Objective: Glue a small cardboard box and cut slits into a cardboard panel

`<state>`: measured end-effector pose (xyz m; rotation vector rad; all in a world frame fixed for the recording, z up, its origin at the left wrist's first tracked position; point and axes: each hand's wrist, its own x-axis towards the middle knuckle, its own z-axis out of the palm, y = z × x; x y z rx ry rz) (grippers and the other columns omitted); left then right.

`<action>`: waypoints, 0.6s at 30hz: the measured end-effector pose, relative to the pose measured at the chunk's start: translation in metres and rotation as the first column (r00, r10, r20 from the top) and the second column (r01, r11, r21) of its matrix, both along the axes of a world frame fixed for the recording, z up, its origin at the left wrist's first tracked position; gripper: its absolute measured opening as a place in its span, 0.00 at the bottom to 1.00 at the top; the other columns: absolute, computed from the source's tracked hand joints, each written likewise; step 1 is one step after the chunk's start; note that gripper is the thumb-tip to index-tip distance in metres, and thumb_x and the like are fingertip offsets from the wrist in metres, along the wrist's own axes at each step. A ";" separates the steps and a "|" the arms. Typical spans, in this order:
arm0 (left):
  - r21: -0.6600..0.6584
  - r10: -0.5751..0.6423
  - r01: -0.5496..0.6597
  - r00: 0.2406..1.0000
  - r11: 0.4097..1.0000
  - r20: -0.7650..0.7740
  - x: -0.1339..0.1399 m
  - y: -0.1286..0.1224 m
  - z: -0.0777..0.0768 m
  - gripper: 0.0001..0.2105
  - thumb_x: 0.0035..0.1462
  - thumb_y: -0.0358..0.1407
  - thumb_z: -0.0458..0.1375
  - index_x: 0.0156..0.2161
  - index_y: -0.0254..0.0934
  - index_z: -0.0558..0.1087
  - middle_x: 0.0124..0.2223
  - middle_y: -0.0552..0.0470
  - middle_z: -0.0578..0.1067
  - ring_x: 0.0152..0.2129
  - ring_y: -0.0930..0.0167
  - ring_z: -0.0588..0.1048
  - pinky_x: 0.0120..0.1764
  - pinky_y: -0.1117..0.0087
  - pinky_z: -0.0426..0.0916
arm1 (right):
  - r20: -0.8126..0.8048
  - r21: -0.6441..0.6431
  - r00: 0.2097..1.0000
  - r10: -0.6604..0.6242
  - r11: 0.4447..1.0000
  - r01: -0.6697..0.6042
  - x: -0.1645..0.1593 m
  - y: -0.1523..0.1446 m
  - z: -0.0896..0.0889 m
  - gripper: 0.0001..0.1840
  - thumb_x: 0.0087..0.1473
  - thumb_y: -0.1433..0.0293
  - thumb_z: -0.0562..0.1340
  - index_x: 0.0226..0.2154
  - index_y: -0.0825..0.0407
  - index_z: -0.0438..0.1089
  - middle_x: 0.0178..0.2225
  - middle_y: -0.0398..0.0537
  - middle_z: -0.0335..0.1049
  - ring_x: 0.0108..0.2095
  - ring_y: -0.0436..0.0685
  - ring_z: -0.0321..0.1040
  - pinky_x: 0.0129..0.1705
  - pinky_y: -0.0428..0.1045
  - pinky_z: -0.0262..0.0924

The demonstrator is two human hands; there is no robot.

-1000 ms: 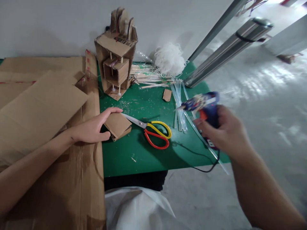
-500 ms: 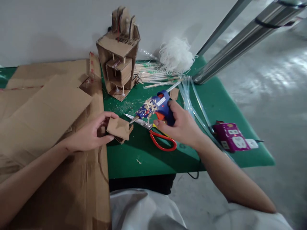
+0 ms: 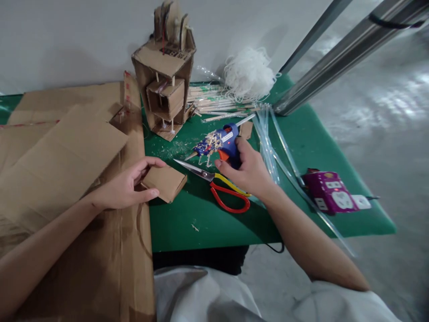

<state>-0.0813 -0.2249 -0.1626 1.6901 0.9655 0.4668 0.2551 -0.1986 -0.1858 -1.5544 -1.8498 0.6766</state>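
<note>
My left hand (image 3: pixel 125 183) grips a small cardboard box (image 3: pixel 167 182) at its left end, thumb in front and fingers behind, partly hidden. The box sits low over the green tabletop, its flat top facing up. In my right hand (image 3: pixel 250 172) is a blue hot glue gun (image 3: pixel 230 139), its nozzle pointing left and shavings stuck to its front. A clear glue stick (image 3: pixel 246 119) pokes out of its back. Just below the gun lie scissors (image 3: pixel 231 201) with red and yellow handles, blades toward the box. The nozzle is apart from the box.
A tall cardboard model (image 3: pixel 167 67) stands at the back. Behind the gun lie wooden sticks (image 3: pixel 217 105), a heap of white string (image 3: pixel 250 76) and clear glue sticks (image 3: pixel 268 138). A purple power strip (image 3: pixel 330 192) is at right. Cardboard sheets (image 3: pixel 60 152) cover the left; a metal post (image 3: pixel 335 58) rises right.
My right hand has drawn the glue gun's nozzle back from the box, up and right. The cardboard piece on top now lies squarely over the box, where before it sat askew.
</note>
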 end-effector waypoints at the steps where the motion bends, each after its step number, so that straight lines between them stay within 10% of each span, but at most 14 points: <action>1: 0.007 -0.010 0.010 1.000 1.000 -0.013 0.001 -0.001 -0.001 0.27 0.63 0.41 0.64 0.64 0.46 0.62 0.59 0.44 0.72 0.55 0.62 0.75 0.48 0.69 0.76 | 0.002 0.000 1.000 -0.004 1.000 0.004 0.000 0.000 0.000 0.23 0.51 0.52 0.68 0.39 0.46 0.60 0.27 0.42 0.60 0.27 0.54 0.55 0.28 0.51 0.52; 11: 0.095 0.003 0.008 0.994 0.995 -0.110 0.011 -0.009 -0.001 0.26 0.71 0.42 0.55 0.69 0.48 0.56 0.68 0.44 0.63 0.59 0.63 0.70 0.47 0.71 0.74 | -0.032 0.053 0.999 0.011 0.999 -0.009 0.000 0.003 -0.004 0.24 0.49 0.51 0.67 0.37 0.46 0.57 0.25 0.38 0.58 0.25 0.52 0.50 0.26 0.50 0.48; 18: 0.230 -0.049 0.118 0.957 0.966 -0.285 0.012 -0.008 0.009 0.17 0.69 0.42 0.54 0.60 0.45 0.69 0.51 0.49 0.71 0.49 0.64 0.71 0.53 0.62 0.70 | -0.015 0.063 1.000 0.007 0.998 -0.006 -0.001 0.002 -0.002 0.23 0.50 0.51 0.67 0.37 0.46 0.57 0.26 0.39 0.58 0.25 0.52 0.51 0.26 0.50 0.49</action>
